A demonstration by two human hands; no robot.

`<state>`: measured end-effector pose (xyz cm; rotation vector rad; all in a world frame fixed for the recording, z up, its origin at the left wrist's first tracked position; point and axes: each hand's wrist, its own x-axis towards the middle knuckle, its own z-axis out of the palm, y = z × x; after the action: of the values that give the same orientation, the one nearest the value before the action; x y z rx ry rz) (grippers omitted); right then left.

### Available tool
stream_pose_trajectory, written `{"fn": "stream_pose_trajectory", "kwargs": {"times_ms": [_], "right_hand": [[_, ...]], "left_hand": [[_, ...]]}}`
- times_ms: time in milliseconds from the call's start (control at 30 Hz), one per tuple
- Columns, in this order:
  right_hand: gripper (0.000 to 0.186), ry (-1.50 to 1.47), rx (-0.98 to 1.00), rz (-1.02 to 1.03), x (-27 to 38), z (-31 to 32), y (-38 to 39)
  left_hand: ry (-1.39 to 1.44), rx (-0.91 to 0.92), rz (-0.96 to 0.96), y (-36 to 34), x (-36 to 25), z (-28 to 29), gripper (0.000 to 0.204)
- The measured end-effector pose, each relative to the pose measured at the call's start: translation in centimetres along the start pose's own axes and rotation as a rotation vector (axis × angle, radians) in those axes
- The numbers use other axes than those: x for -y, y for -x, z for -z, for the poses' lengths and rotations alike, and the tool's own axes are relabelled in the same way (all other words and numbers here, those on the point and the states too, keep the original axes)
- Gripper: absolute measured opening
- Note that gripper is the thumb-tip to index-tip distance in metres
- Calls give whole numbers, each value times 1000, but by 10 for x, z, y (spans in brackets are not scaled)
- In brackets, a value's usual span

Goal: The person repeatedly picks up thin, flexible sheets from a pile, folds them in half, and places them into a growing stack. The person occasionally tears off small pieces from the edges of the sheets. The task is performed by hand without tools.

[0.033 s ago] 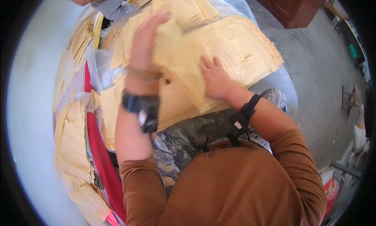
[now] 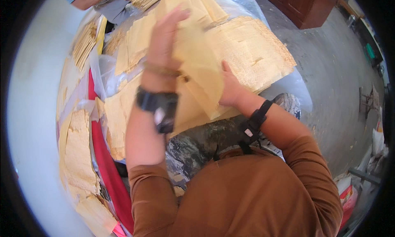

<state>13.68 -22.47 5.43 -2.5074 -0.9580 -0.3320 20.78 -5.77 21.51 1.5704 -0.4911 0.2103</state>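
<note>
A thin pale-yellow sheet (image 2: 201, 58), blurred by motion, stands partly lifted between my hands over a flat stack of similar sheets (image 2: 242, 43). My left hand (image 2: 164, 39) is raised along the sheet's left side, its fingers smeared and pointing away from me. Whether they pinch the sheet cannot be made out. On the sheet's right side is my right hand (image 2: 234, 88). Its thumb stretches upward, apart from the sheet, while the other fingers are hidden behind it. Beneath my hands, the near edge of the stack (image 2: 191, 124) lies above my patterned trousers.
More sheets (image 2: 78, 150) lie along the left beside a red strip (image 2: 105, 163). Clear plastic film (image 2: 296, 87) shows under the stack. Another person's arm (image 2: 88, 0) is at the far left. A dark red cabinet (image 2: 298, 9) stands far right on the grey floor (image 2: 329, 72).
My left hand has moved a little right, and the lifted sheet's edge has shifted right too. The right hand's fingers, earlier spread on the stack, are now mostly covered by the sheet.
</note>
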Motion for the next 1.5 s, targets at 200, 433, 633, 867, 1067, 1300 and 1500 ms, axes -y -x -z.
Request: {"fn": "stream_pose_trajectory", "kwargs": {"times_ms": [200, 433, 633, 867, 1067, 1300, 1500], "right_hand": [[60, -635, -314, -145, -11, -15, -12], [56, -577, -195, -230, -5, -27, 8], [53, -560, -225, -237, -6, -26, -2], [49, -496, -226, -241, -2, -28, 3], [47, -421, -198, -247, 0, -23, 6], [44, -311, -153, -306, -21, -12, 26], [30, -219, -332, -1137, -98, 84, 74]], "left_hand": [[357, 30, 377, -45, 108, -151, 42], [198, 82, 690, -19, 165, -196, 46], [66, 348, 603, -17, 136, -186, 50], [-619, 177, -18, 39, 68, -34, 44], [-774, 149, 5, 91, 123, -18, 47], [-995, 155, 34, 99, 136, -29, 46], [-1281, 246, -81, 105, 134, -37, 49]]}}
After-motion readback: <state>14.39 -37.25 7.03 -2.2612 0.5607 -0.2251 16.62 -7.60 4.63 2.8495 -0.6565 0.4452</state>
